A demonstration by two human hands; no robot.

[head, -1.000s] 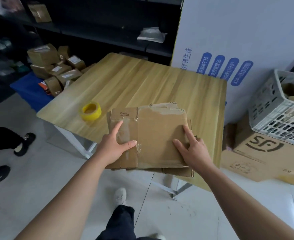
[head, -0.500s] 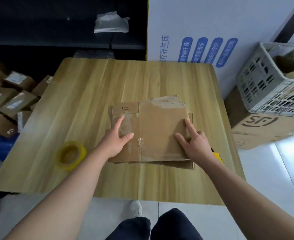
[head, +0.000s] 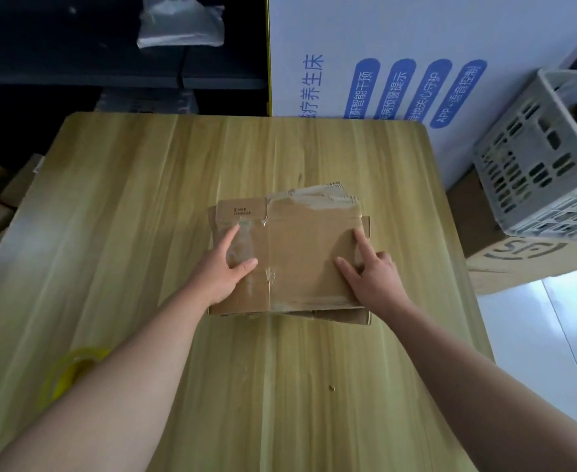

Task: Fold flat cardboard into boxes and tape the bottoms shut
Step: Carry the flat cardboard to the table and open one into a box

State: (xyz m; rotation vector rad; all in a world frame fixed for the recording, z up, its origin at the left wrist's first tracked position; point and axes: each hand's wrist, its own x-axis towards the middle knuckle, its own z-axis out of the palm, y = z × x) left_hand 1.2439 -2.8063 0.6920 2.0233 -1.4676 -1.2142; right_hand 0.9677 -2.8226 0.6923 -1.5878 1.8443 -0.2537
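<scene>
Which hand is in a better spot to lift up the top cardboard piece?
Probably the right hand: its fingers sit at the right edge of the cardboard stack, where they could hook under the top sheet. The left hand lies flat on top, pressing down.

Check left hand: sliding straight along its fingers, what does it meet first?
Left hand lies on the cardboard stack, fingers pointing away, slightly right. Ahead: the stack's far edge, then bare table. Way looks free as far as shown.
</scene>
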